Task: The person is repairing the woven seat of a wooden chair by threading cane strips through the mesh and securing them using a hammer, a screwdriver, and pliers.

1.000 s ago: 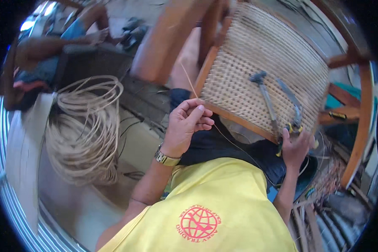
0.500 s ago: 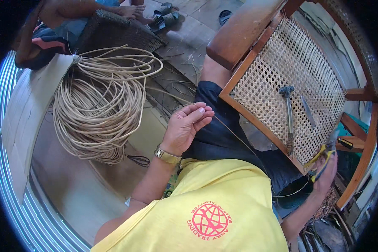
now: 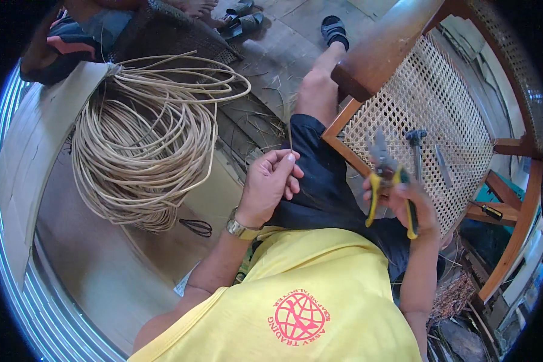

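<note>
From my end I have the left hand (image 3: 273, 184) with thumb and forefinger pinched on a thin, pale cane strand (image 3: 291, 135), the other fingers curled loosely; the strand rises from the fingertips, just off the left corner of the chair seat (image 3: 425, 84). My right hand (image 3: 411, 202) is grasping cutters (image 3: 385, 172) with curved yellow-and-black handles spread apart, held up before the seat's near edge; their metal blades are blurred, so I can't tell how far they part.

The seat is an open mesh of woven cane, dotted with small holes and bordered by smooth reddish-brown wood. Lying on it, I see a hammer (image 3: 416, 143) with a dark, blocky head, its handle pointing toward the near edge and partly hidden by my right hand. Beside it, nearer the right edge, is a narrow, flat metal blade (image 3: 443, 165). A screwdriver (image 3: 492, 212) with a black-and-yellow grip rests on the wooden rail beyond the right edge.

Well to the left sits a thick coil of round, tan cane (image 3: 145, 160), against a bent, matte cardboard sheet (image 3: 39, 157).
</note>
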Demonstrator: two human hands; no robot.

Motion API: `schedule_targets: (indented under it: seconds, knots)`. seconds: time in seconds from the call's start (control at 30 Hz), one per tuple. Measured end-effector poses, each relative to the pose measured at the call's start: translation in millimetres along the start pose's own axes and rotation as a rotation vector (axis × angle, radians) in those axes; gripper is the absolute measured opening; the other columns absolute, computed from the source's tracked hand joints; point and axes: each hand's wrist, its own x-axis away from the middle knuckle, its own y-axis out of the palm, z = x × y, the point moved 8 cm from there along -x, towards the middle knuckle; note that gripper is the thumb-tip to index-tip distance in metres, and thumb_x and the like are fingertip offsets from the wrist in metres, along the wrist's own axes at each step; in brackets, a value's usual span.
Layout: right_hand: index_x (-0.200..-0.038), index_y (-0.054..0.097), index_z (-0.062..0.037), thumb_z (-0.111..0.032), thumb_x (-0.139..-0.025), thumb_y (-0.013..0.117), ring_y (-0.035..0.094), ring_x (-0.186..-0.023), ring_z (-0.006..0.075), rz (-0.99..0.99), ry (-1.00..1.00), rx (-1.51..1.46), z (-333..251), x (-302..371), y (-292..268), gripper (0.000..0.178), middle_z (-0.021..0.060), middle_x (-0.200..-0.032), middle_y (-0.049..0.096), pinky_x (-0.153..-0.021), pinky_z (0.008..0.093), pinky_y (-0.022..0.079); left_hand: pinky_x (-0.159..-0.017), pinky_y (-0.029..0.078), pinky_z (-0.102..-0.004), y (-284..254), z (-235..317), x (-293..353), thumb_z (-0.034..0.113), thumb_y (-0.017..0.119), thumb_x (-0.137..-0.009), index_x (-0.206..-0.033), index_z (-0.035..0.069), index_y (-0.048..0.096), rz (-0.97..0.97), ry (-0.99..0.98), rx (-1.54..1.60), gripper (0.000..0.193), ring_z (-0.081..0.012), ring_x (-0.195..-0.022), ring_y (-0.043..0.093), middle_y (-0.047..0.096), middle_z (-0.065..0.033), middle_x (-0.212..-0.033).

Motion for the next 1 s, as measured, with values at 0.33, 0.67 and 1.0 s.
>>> schedule_targets:
  seconds: [0.33,0.67,1.0]
  knots:
    - [-0.132,0.058,-0.0026,-0.031,-0.093,0.064,0.060,-0.087,0.0124,-0.117,0.306,0.414,17.9,-51.1,57.1,0.048,0.0023,-0.099,0.062,-0.078,0.0269,0.046,-0.044,0.034,-0.0173,-12.6,18.6,7.4,0.020,0.065,-0.097,-0.095,0.004,0.067,0.084,0.030,-0.216,0.016,-0.0015,-0.047,0.046,0.070,-0.0056,-0.071]
    - [-0.111,0.064,-0.0049,-0.030,-0.092,0.066,0.055,-0.071,0.0097,-0.116,0.268,0.425,29.7,-80.0,79.8,0.031,-0.0014,-0.081,0.056,-0.064,0.0251,0.045,-0.043,0.037,-0.0184,-10.8,15.5,8.8,0.017,0.064,-0.096,-0.093,0.003,0.064,0.016,-0.016,-0.168,0.015,-0.0035,-0.046,0.049,0.069,-0.0065,-0.068]
    - [-0.113,0.064,-0.0047,-0.032,-0.091,0.068,0.053,-0.067,0.0075,-0.124,0.112,0.536,18.0,-64.1,82.9,0.035,-0.0011,-0.081,0.058,-0.059,0.0240,0.045,-0.045,0.036,-0.0174,-12.5,14.2,20.9,0.018,0.064,-0.098,-0.094,0.006,0.065,-0.017,0.012,-0.195,0.013,-0.0030,-0.047,0.049,0.068,-0.0036,-0.068]
